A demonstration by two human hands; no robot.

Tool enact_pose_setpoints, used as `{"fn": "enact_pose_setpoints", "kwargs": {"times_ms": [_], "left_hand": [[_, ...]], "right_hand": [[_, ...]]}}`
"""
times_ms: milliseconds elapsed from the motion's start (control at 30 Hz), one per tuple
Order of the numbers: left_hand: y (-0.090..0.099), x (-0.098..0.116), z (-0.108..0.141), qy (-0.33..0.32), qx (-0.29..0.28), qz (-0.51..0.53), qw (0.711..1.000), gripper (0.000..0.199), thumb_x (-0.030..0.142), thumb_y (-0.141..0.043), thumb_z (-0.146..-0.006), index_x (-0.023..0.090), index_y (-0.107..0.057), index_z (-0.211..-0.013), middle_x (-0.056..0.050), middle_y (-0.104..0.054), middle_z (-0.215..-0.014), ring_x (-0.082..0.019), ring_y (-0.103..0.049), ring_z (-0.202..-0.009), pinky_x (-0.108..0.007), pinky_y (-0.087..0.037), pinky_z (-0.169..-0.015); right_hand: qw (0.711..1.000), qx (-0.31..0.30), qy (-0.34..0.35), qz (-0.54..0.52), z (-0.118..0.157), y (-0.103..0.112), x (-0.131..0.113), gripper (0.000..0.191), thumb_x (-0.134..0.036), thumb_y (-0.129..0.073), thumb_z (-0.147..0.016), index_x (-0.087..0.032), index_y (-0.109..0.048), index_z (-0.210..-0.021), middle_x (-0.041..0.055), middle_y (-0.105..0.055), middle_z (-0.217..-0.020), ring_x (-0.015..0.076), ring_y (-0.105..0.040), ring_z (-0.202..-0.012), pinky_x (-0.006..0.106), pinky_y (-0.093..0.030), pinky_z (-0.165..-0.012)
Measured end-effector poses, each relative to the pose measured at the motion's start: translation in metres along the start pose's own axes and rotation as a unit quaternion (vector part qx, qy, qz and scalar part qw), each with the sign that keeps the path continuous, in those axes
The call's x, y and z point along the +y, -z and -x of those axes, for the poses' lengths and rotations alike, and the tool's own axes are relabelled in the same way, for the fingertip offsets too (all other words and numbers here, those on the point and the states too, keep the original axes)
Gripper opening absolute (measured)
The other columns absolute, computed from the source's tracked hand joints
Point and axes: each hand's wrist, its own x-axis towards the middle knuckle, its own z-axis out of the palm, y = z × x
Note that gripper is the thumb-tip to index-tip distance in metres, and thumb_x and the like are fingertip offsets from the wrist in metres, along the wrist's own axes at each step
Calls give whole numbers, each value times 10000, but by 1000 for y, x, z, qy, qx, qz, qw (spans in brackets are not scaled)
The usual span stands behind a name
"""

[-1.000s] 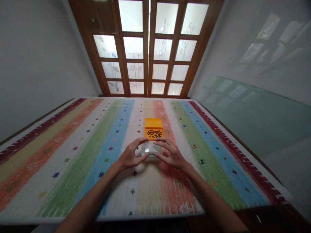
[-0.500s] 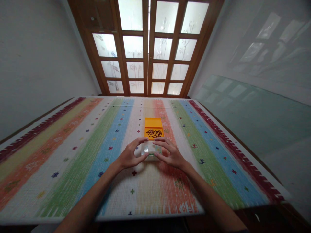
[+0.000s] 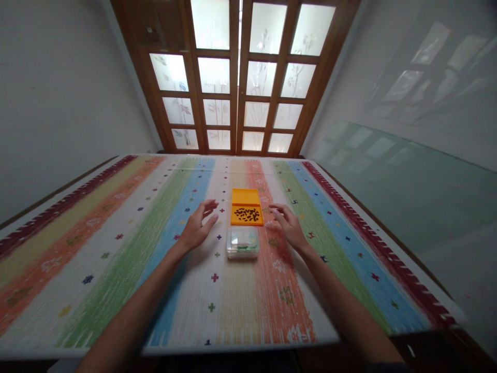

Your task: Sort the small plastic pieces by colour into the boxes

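Observation:
A clear plastic box [image 3: 243,244] with something green inside sits on the striped cloth, its lid apparently on. Just beyond it lies an opened yellow case [image 3: 246,196], its cover tilted back. Many small dark brown pieces [image 3: 247,214] are scattered in the case's near half. My left hand [image 3: 200,225] hovers left of the two containers, fingers apart and holding nothing. On the other side my right hand [image 3: 288,225] is close to the yellow case's right edge, fingers spread, also without anything in it. Neither hand touches a container.
The striped tablecloth [image 3: 116,259] covers a long table. Wooden doors with frosted panes [image 3: 215,75] stand past its far end. A pale wall [image 3: 58,93] runs along the left, and a greenish glass-like panel [image 3: 407,181] leans at the right.
Both hands have let go of the clear box and moved apart, the left one leftward and the right one rightward, each slightly farther forward. The box stays in place.

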Motion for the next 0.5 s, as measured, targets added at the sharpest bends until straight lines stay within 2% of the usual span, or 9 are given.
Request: {"fn": "enact_pose_setpoints", "kwargs": {"times_ms": [67,133,167,233,333,500], "left_hand": [[-4,-13,-6,25,-3,-7,1000,468,322,-639,-856,177,-522,-1285,-155,-664,-1227,-231,-673,-1054,-427,-573,-883],[-11,-26,-12,77,-18,28,996,482,287,-662,-811,179,-533,-1263,-163,-648,-1270,-211,-685,-986,-394,-576,-833],[-16,-32,-14,117,-23,54,991,484,266,-667,-792,184,-539,-1252,-161,-641,-1291,-208,-685,-987,-390,-572,-838],[-28,-44,-19,147,-27,65,987,485,234,-652,-777,181,-542,-1247,-172,-637,-1305,-227,-672,-1054,-393,-568,-845],[-48,-59,-26,184,-25,81,979,479,165,-634,-743,168,-564,-1217,-187,-661,-1271,-258,-665,-1111,-405,-556,-876],[-70,-69,-36,223,-18,121,967,517,145,-624,-744,190,-567,-1256,-139,-708,-1213,-256,-699,-1052,-363,-568,-824]], "right_hand": [[997,1,-75,-5,-9,1,16,374,-471,-519,-913,-188,-661,-1113,97,-696,-1100,192,-648,-902,316,-545,-749],[991,-5,-133,14,-18,-1,29,368,-434,-532,-878,-172,-666,-1099,99,-702,-1093,174,-654,-823,302,-544,-717],[989,-8,-146,20,-22,-3,35,375,-408,-527,-872,-155,-665,-1111,107,-707,-1071,168,-654,-766,298,-542,-681],[985,-14,-171,35,-29,-9,44,387,-342,-524,-852,-119,-666,-1135,112,-725,-977,160,-640,-670,292,-533,-640],[979,-17,-195,58,-38,-20,52,363,-253,-524,-823,-121,-701,-1111,91,-743,-901,164,-649,-680,280,-528,-675],[975,-41,-208,73,-47,-36,55,251,-185,-524,-791,-167,-772,-823,56,-752,-757,188,-667,-706,270,-517,-718]]}}
